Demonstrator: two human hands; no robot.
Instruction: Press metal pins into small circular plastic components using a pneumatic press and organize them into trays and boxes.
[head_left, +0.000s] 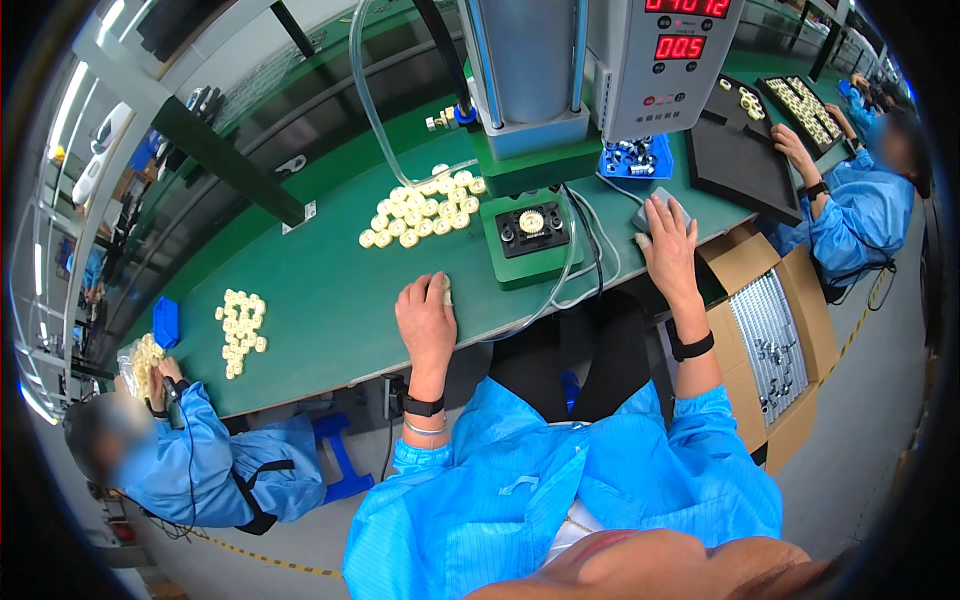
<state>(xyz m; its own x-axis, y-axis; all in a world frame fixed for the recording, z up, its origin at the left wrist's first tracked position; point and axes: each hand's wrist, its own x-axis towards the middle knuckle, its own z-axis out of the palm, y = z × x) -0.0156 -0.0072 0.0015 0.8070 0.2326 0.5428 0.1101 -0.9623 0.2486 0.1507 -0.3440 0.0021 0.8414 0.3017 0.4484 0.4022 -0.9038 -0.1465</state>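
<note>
My hands are well apart, and neither is clamped around anything I can make out. My left hand, in the centre of the frame, rests near the front edge of the green-topped desk, its fingers loosely bent and close together; a small pale patch shows at its thumb side, and I cannot tell whether that is a piece I hold or a covering on the thumb. My right hand, right of centre, lies palm down with fingers slightly spread over a grey, rounded box, touching it. Between my hands and a little higher in the frame, a round cream-coloured toothed piece sits in a black rectangular fixture on the green metal base of the press, below its grey cylinder. A loose cluster of round cream-coloured pieces lies on the desk in the upper middle of the frame, above my left hand and apart from it, left of the fixture.
</note>
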